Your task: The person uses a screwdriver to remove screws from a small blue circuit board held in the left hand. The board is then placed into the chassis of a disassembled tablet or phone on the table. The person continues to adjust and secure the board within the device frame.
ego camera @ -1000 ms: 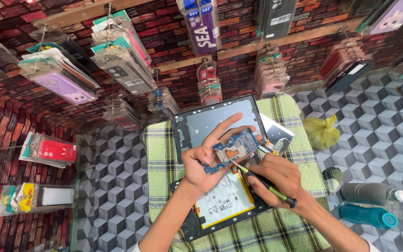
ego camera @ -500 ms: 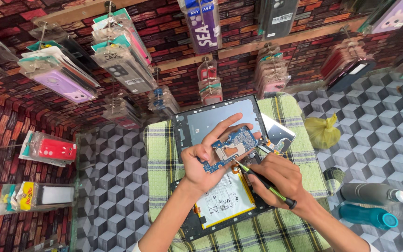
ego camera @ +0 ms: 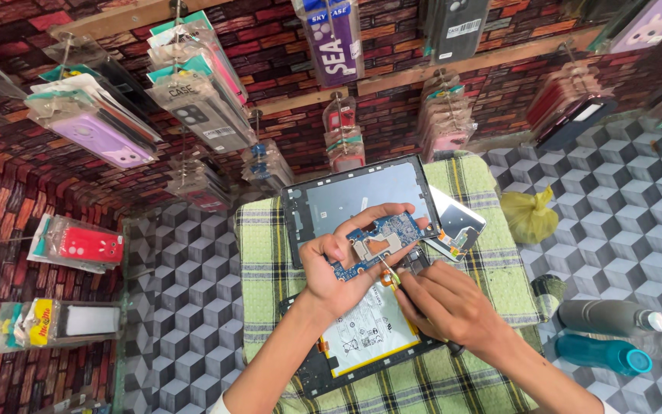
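Observation:
My left hand [ego camera: 339, 264] holds a blue circuit board [ego camera: 377, 244] with a silver shield, fingers pinching its ends above the work surface. My right hand [ego camera: 442, 303] grips a thin screwdriver [ego camera: 389, 274] whose tip touches the board's lower edge. Beneath the hands lies an opened tablet [ego camera: 362, 341] with a white battery showing. A grey tablet back panel [ego camera: 354, 201] lies flat just beyond the hands.
A green checked cloth [ego camera: 262, 253] covers the small table. A smaller silver device part [ego camera: 457, 228] lies to the right of the panel. A yellow bag [ego camera: 529, 216] and two bottles [ego camera: 603, 337] sit on the patterned floor at right. Packaged phone cases [ego camera: 193, 84] hang on the brick wall.
The circuit board has tilted slightly in my left hand, and my right hand has brought the screwdriver tip up against the board's lower edge.

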